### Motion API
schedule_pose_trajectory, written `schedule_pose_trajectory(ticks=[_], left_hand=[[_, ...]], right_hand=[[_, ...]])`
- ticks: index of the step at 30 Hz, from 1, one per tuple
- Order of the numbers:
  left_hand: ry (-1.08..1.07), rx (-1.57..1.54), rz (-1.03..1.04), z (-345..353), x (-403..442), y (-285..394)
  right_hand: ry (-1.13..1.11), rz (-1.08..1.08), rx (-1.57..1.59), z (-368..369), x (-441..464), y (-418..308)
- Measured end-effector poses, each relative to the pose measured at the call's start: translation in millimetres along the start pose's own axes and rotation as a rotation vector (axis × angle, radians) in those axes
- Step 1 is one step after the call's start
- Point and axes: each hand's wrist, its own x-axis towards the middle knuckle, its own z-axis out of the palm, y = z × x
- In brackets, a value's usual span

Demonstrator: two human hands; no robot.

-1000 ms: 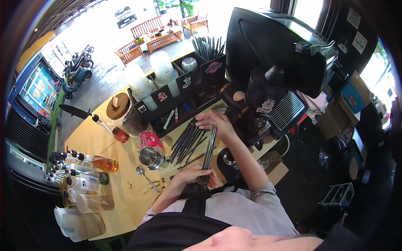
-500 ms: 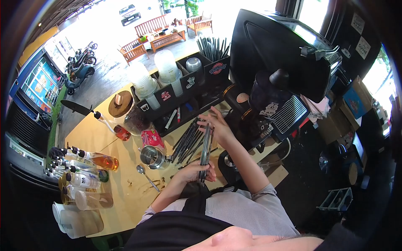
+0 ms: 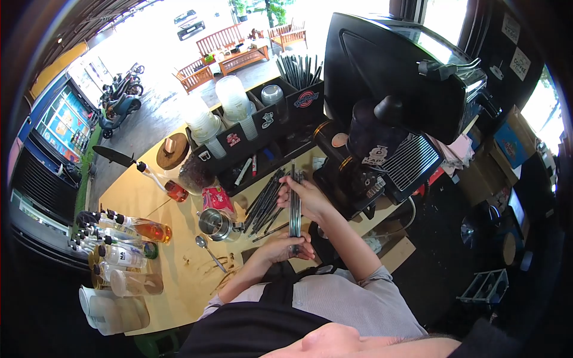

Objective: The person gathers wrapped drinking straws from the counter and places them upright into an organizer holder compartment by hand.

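Bundle of dark straws point(image 3: 295, 218) is in my hands, held roughly upright to the right of the metal jug point(image 3: 213, 224). My left hand point(image 3: 289, 247) is clamped around its lower end. Right hand's point(image 3: 307, 200) up against the higher part, fingers curled, but honestly can't tell if it's gripping. There's a pile of loose straws point(image 3: 262, 204) just right of the jug, a pink packet point(image 3: 216, 199) right behind it, and a spoon point(image 3: 207, 247) on my side of it.
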Motion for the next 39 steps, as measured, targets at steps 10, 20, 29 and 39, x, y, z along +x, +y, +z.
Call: schedule_pose_trajectory(ticks=[10,20,29,39], left_hand=[[-0.038,-0.006,-0.016,12.5,2.8,-17.4],[0.001,0.036,0.003,14.6,-1.2,-19.5],[-0.037,0.019,-0.006,-2.8,7.3,-3.2],[0.110,0.022,0.238,-8.8,15.0,40.8]], right_hand=[[-0.279,0.076,0.257,-18.1,5.8,-18.4],[-0.023,0.035,0.132,-6.3,1.2,-27.4],[-0.152,0.016,0.237,-36.8,24.6,-30.1],[-0.146,-0.019,-0.261,-10.6,16.0,-31.2]])
